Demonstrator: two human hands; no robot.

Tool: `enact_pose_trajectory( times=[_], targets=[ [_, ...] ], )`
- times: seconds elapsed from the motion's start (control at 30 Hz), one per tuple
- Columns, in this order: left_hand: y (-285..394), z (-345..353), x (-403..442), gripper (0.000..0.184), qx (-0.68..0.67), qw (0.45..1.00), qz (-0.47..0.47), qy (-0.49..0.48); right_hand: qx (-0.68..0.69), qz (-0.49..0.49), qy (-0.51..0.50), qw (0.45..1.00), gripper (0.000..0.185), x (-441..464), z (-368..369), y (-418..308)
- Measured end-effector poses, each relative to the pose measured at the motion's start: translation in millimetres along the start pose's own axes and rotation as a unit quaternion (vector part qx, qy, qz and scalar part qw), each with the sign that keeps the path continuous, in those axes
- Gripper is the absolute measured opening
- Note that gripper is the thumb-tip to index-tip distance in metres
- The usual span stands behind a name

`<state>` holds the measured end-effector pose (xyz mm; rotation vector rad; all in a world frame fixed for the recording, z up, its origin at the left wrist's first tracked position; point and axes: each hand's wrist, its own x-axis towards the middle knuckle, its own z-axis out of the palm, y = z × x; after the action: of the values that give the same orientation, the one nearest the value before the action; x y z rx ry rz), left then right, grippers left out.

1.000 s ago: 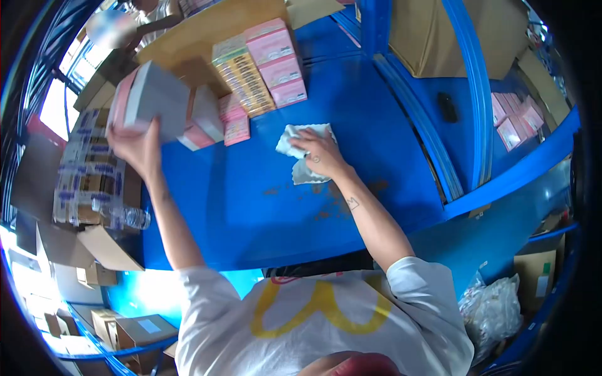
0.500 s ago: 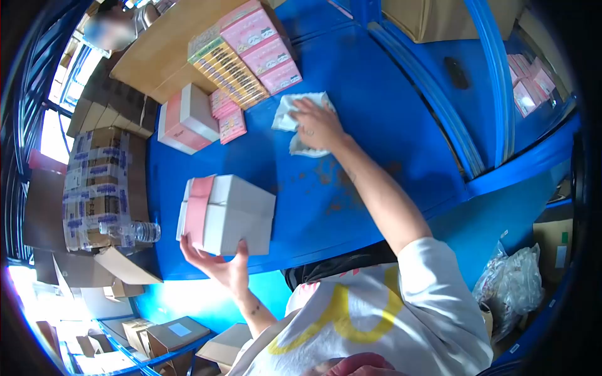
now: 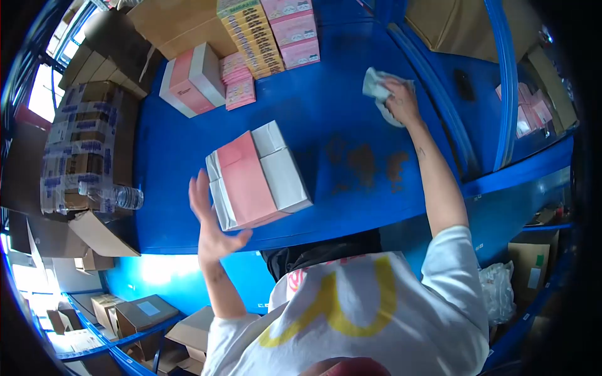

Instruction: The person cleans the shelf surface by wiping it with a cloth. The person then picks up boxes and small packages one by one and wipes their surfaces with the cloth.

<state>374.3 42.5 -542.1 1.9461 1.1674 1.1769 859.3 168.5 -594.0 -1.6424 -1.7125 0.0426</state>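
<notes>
The left hand (image 3: 214,229) is spread wide with thumb and fingers apart, just beside a white box with a pink band (image 3: 254,178) that sits near the front edge of the blue table (image 3: 175,216), while the right hand (image 3: 400,100) holds a crumpled white cloth (image 3: 378,88) toward the table's right side. Brown stains (image 3: 362,166) mark the surface between the box and the right forearm, and farther back a second pink-and-white box (image 3: 191,81) stands beside small pink packets (image 3: 240,93), next to stacked yellow boxes (image 3: 256,44).
</notes>
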Motion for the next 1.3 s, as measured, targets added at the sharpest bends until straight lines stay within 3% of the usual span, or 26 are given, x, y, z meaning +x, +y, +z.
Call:
enact_pose_trajectory(
  times=[0.07, 0.1, 0.17, 0.23, 0.27, 0.33, 0.4, 0.5, 0.57, 0.6, 0.67, 0.73, 0.77, 0.8, 0.83, 1.03, 1.3],
  targets=[
    [-33.0, -7.4, 23.4, 0.132, -0.056, 0.984, 0.055, -0.158, 0.04, -0.079, -0.018, 0.996, 0.041, -31.8, -5.0, -12.2],
    [-32.8, -5.0, 28.1, 0.132, -0.059, 0.985, 0.047, -0.155, 0.041, -0.08, -0.028, 0.996, 0.041, -53.9, -4.5, -16.4],
    [-29.9, 10.6, 54.2, 0.136, -0.165, 0.965, 0.031, -0.203, 0.174, -0.036, -0.03, 0.984, 0.043, -79.6, -11.4, -18.0],
    [-31.2, 22.5, 72.7, 0.136, -0.16, 0.966, 0.036, -0.201, 0.149, 0.059, -0.034, 0.987, 0.041, -92.8, -32.7, -40.6],
    [-30.8, 25.6, 74.1, 0.136, -0.147, 0.966, 0.031, -0.209, 0.141, 0.058, -0.042, 0.988, 0.041, -101.3, -37.9, -52.5],
    [-25.6, 35.7, 87.0, 0.137, -0.126, 0.968, 0.043, -0.214, 0.275, 0.191, -0.033, 0.942, 0.035, -92.0, -52.0, -70.8],
    [-18.6, 42.2, 99.0, 0.138, -0.136, 0.968, 0.062, -0.2, 0.302, 0.18, -0.005, 0.936, 0.032, -74.4, -57.7, -73.6],
    [-21.5, 36.8, 86.0, 0.14, -0.108, 0.971, 0.052, -0.208, 0.448, 0.207, 0.057, 0.868, 0.027, -75.0, -43.7, -73.7],
    [-25.3, 32.1, 83.4, 0.146, -0.108, 0.971, 0.038, -0.211, 0.496, 0.146, 0.055, 0.854, 0.027, -49.6, -44.7, -105.0],
    [-28.0, 25.4, 86.2, 0.143, -0.134, 0.968, 0.037, -0.209, 0.471, 0.105, 0.049, 0.874, 0.025, -34.0, -54.5, -153.3],
    [-44.1, 19.2, 98.2, 0.118, -0.431, 0.9, 0.057, -0.026, 0.425, 0.115, -0.011, 0.898, 0.028, -11.8, -64.2, -206.9],
    [-13.0, -16.4, 112.0, 0.09, -0.695, 0.698, -0.03, 0.172, 0.353, -0.016, -0.138, 0.925, 0.039, 2.5, -51.0, -242.1],
    [-28.4, -28.8, 115.4, 0.09, -0.697, 0.695, -0.026, 0.177, 0.35, -0.021, -0.142, 0.926, 0.039, 2.3, -40.3, -250.5],
    [-54.6, -48.3, 114.8, 0.084, -0.701, 0.685, -0.005, 0.199, 0.182, -0.157, -0.158, 0.958, 0.044, -0.7, -28.5, -256.6],
    [-71.0, -58.9, 110.9, 0.078, -0.702, 0.676, 0.013, 0.223, 0.01, -0.286, -0.168, 0.943, 0.049, -5.1, -21.2, -260.2],
    [-77.3, -63.8, 104.4, 0.077, -0.716, 0.655, 0.001, 0.241, -0.037, -0.229, -0.214, 0.949, 0.056, -13.7, -25.3, -263.6],
    [-65.3, -52.6, 108.9, 0.078, -0.73, 0.656, -0.018, 0.192, 0.066, -0.225, -0.2, 0.951, 0.056, -37.3, -37.4, -254.3]
  ],
)
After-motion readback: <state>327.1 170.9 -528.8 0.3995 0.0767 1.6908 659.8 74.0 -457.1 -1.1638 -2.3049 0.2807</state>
